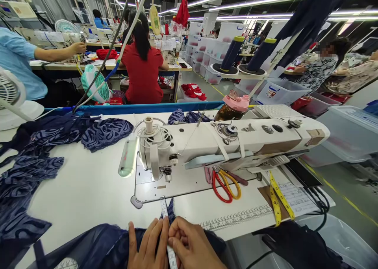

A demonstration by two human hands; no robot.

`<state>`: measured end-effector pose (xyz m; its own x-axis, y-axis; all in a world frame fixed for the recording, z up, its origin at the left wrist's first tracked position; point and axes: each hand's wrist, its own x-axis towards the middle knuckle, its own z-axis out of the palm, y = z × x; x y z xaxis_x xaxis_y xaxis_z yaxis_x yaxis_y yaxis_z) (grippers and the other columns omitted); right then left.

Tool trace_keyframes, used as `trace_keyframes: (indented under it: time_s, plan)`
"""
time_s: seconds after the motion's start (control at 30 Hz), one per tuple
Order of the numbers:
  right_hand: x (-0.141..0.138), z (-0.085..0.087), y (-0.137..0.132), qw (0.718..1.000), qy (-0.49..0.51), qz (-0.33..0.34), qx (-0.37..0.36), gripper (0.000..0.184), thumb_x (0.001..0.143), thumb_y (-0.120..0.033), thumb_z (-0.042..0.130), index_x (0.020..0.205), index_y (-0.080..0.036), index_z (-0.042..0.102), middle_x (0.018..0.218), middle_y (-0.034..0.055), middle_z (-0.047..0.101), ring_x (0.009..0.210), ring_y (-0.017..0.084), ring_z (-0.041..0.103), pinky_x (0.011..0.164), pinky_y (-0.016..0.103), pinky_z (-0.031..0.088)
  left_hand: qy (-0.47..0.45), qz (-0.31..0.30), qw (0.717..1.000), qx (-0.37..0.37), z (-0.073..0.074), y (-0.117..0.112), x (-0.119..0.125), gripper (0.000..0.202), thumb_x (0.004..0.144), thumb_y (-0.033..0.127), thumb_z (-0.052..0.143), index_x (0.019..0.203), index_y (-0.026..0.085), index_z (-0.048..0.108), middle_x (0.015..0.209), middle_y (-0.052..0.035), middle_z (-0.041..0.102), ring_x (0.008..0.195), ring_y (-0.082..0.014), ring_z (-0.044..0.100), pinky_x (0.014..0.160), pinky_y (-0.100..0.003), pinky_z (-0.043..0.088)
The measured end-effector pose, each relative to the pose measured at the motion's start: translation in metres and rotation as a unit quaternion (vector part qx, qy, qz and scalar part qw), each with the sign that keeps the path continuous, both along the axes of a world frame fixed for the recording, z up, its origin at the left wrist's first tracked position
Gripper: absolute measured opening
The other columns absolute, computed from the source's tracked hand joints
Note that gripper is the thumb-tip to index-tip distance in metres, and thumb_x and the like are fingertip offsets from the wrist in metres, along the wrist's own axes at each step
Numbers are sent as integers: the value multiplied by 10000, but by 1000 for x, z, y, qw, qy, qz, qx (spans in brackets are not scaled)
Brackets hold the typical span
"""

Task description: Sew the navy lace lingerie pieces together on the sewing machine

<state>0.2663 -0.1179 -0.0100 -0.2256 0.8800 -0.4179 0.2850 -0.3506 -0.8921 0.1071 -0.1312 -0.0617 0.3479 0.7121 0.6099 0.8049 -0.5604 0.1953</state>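
At the table's near edge, my left hand [147, 245] and my right hand [191, 243] meet over a dark navy fabric piece [100, 247]. Between them runs a white measuring tape strip [169, 237], pressed against a fold of the fabric. My left fingers lie fairly flat beside the tape. My right fingers are curled and pinch the tape and fabric edge. Just beyond stands a white sewing machine [224, 141] with its needle area [167, 174] a short way from my hands.
Red and yellow scissors [226, 184] and a yellow tape measure [279, 200] lie right of the needle plate. Patterned navy fabric pieces [32, 170] pile up at left. A pink-lidded bottle [233, 107], thread cones [232, 54], fans and other workers sit beyond.
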Motion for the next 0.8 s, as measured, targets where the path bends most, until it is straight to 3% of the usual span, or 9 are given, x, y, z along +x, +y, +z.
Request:
trace_keyframes:
  time_s: [0.23, 0.8]
  plan:
    - [-1, 3, 0, 1000, -4, -9, 6, 73, 829, -185, 544, 765, -189, 509, 558, -72, 506, 449, 69, 499, 478, 161, 381, -17, -5, 1000, -4, 2, 1, 2, 494, 955, 206, 458, 1448, 183, 441, 1189, -79, 641, 1173, -203, 568, 1220, -573, 65]
    - [-1, 3, 1, 1000, 15, -10, -5, 89, 841, -213, 533, 761, -191, 503, 556, -69, 511, 434, 74, 503, 480, 172, 403, -20, 6, 1000, -20, 6, 0, 3, 507, 960, 168, 445, 1465, 198, 413, 1190, -62, 667, 1110, -201, 608, 1216, -597, 86]
